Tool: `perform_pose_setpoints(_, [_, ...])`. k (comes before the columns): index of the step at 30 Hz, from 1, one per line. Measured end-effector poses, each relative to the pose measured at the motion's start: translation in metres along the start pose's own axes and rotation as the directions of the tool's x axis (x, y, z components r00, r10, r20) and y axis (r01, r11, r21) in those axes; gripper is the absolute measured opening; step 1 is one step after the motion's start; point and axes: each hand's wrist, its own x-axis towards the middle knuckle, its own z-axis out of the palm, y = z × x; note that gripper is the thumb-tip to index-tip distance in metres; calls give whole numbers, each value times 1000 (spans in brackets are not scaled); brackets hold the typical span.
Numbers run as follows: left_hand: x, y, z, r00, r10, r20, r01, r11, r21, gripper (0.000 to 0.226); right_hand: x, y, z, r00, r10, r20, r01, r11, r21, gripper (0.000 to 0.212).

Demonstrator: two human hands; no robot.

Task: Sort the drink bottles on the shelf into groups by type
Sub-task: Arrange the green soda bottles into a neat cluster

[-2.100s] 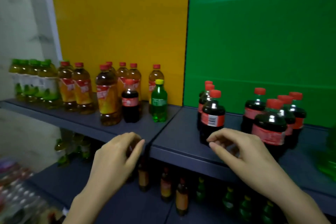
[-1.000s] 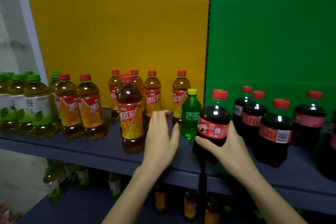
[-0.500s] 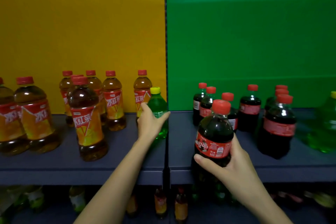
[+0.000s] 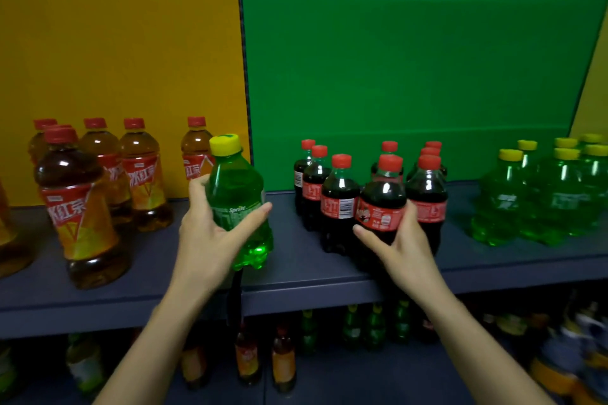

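The Sprite bottle [image 4: 235, 187] is gripped round its label by the left hand [image 4: 210, 233], fingers curled. Its long axis is near upright, cap toward 12 o'clock, at 9 o'clock of the cola group [image 4: 427, 187]. An upright cola bottle [image 4: 383, 200] is clasped by the right hand [image 4: 401, 240].

A yellow panel [image 4: 115, 43] fills the back wall at ten o'clock and a green panel [image 4: 411, 59] fills it at one o'clock. A dark vertical seam [image 4: 242, 43] at twelve divides them. A narrow yellow strip [image 4: 595, 102] shows at three o'clock. The dark blue-grey shelf [image 4: 312, 273] runs from nine to three. A dim lower shelf [image 4: 345, 371] lies at six.
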Motion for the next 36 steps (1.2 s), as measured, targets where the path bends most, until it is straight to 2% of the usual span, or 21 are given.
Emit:
perform_pose_setpoints(5, [-16, 20, 22, 999, 12, -45, -12, 1000, -11, 70, 18, 26, 6, 996, -1, 85, 0, 1000, 16, 75])
perform_pose_setpoints(10, [-37, 41, 60, 999, 32, -40, -33, 999, -21, 58, 23, 38, 8, 991, 38, 129, -36, 999, -22, 79])
perform_pose_setpoints(15, [-48, 64, 95, 997, 70, -28, -71, 997, -39, 56, 0, 38, -22, 936, 75, 343, -51, 996, -78, 78])
perform_pose_setpoints(18, [-52, 77, 117, 997, 78, 28, -76, 994, -76, 58, -20, 44, -53, 903, 62, 426, -25, 995, -93, 65])
perform_pose_setpoints(22, [-59, 95, 158, 986, 93, 140, -70, 984, -162, 60, -36, 65, -107, 934, 27, 357, -29, 1000, 1, 28])
perform_pose_setpoints(26, [-67, 115, 217, 950, 122, 286, -49, 968, -248, 59, -38, 93, -182, 975, 76, 209, -85, 996, 30, 13])
perform_pose_setpoints(29, [-72, 133, 275, 910, 159, 384, -51, 959, -277, 62, -32, 113, -242, 992, 99, 83, -104, 993, 60, 14])
perform_pose_setpoints(31, [-76, 146, 321, 888, 183, 422, -68, 959, -274, 66, -26, 121, -280, 996, 82, 20, -84, 984, 158, 32])
perform_pose_setpoints(32, [-78, 152, 346, 882, 191, 430, -74, 958, -276, 66, -22, 127, -297, 997, 73, 21, -76, 973, 216, 43])
perform_pose_setpoints(34, [-81, 163, 396, 877, 198, 437, -76, 957, -281, 64, -12, 138, -330, 995, 63, 76, -81, 963, 257, 49])
perform_pose_setpoints(36, [-80, 172, 446, 884, 196, 424, -80, 958, -276, 63, 1, 158, -363, 985, 75, 153, -103, 977, 185, 52])
